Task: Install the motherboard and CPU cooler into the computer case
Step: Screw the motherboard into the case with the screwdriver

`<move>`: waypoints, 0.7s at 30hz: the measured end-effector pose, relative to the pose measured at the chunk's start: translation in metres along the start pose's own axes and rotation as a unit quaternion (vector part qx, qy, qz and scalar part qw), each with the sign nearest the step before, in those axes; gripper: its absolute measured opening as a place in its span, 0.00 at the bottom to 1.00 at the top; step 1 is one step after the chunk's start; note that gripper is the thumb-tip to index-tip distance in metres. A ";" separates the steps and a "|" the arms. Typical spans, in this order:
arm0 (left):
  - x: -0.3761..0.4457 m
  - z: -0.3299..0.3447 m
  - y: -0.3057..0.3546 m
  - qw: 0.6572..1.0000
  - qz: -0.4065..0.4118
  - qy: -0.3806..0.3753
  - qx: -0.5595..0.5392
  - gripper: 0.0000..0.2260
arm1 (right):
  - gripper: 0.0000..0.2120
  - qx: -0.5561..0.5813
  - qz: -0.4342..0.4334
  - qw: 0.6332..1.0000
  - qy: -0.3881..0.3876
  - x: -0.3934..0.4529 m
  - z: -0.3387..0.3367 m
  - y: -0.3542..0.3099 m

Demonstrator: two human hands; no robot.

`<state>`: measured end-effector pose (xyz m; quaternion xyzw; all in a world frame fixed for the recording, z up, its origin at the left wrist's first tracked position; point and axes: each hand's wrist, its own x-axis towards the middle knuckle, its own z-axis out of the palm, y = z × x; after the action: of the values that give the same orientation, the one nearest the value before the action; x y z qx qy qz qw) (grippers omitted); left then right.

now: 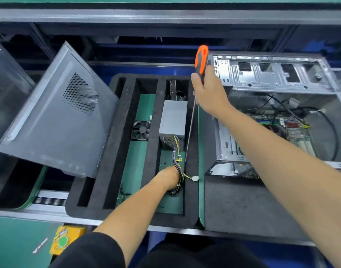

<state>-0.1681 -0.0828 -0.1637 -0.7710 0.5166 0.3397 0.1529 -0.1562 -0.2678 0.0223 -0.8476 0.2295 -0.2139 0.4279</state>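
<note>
The computer case lay open right of the foam tray, motherboard inside; the right hand gripped a screwdriver, the left hand reached among cables, apparently fetching screws for fastening.

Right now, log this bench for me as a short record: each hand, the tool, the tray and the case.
right hand: grips screwdriver by its orange handle, shaft pointing down
left hand: down in the foam tray, at the cable bundle; grip hidden
tray contents: power supply, small fan
computer case: open, motherboard inside
side panel: leaning at left
</note>
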 end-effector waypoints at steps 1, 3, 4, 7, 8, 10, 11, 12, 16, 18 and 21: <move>0.002 0.002 -0.002 1.000 0.001 0.003 -0.004 0.15 | 0.08 0.002 0.000 1.000 0.000 0.001 0.000 0.000; 0.003 0.004 -0.004 1.000 0.012 0.000 0.006 0.13 | 0.08 0.000 -0.003 1.000 -0.001 0.002 0.001 0.001; 0.003 0.003 -0.004 0.999 0.024 -0.003 0.024 0.13 | 0.08 -0.004 -0.005 1.000 -0.001 0.002 0.001 0.002; 0.004 -0.002 -0.003 0.995 0.048 -0.017 0.081 0.12 | 0.08 -0.013 -0.008 1.000 0.000 0.003 0.002 0.003; 0.002 -0.005 -0.002 0.995 0.049 -0.017 0.083 0.12 | 0.08 -0.016 -0.007 1.000 0.001 0.003 0.003 0.003; -0.005 -0.014 0.001 0.997 0.036 -0.006 0.066 0.11 | 0.09 -0.025 -0.009 1.000 0.003 0.003 0.003 0.002; -0.008 -0.017 0.001 0.996 0.044 0.004 0.077 0.11 | 0.09 -0.027 -0.010 1.000 0.003 0.003 0.003 0.002; -0.011 -0.021 0.000 0.999 0.036 0.025 0.032 0.12 | 0.09 -0.027 -0.010 1.000 0.003 0.003 0.003 0.002; -0.018 -0.044 -0.012 0.987 0.013 0.111 -0.116 0.12 | 0.10 -0.028 -0.003 1.000 0.003 0.001 0.002 0.000; -0.022 -0.058 -0.024 0.971 -0.011 0.133 -0.196 0.15 | 0.11 -0.032 -0.001 0.999 0.004 0.000 0.002 0.000; -0.034 -0.079 -0.044 0.940 -0.066 0.156 -0.296 0.12 | 0.12 -0.039 0.000 0.999 0.005 -0.001 0.002 -0.003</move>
<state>-0.1076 -0.0870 -0.0882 -0.8570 0.3578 0.3421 -0.1430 -0.1558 -0.2644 0.0233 -0.8623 0.2400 -0.2094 0.3936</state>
